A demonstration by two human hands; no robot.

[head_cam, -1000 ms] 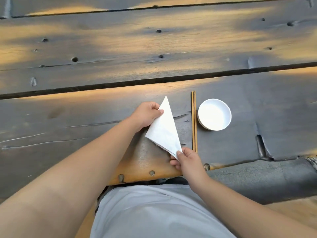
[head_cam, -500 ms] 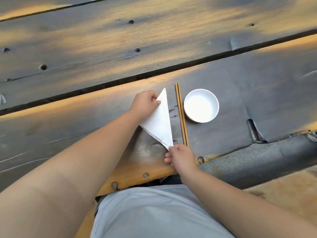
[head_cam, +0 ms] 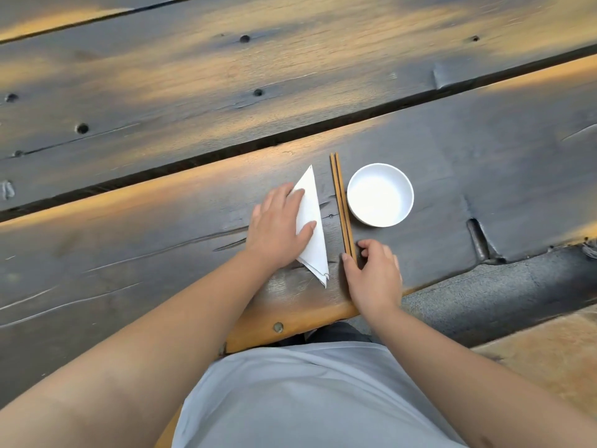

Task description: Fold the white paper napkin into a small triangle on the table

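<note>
Dark weathered plank table, gaps between boards, warm orange light patches.

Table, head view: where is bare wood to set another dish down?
Crowded near the front edge: left hand flat on the napkin, chopsticks close beside it, right hand at their near ends, bowl just right. Free: the plank left of the napkin, right of the bowl, and the far plank across the gap.

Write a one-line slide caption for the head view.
Left hand flat on the folded white napkin; right hand at the near end of the chopsticks, beside a white bowl.
</note>
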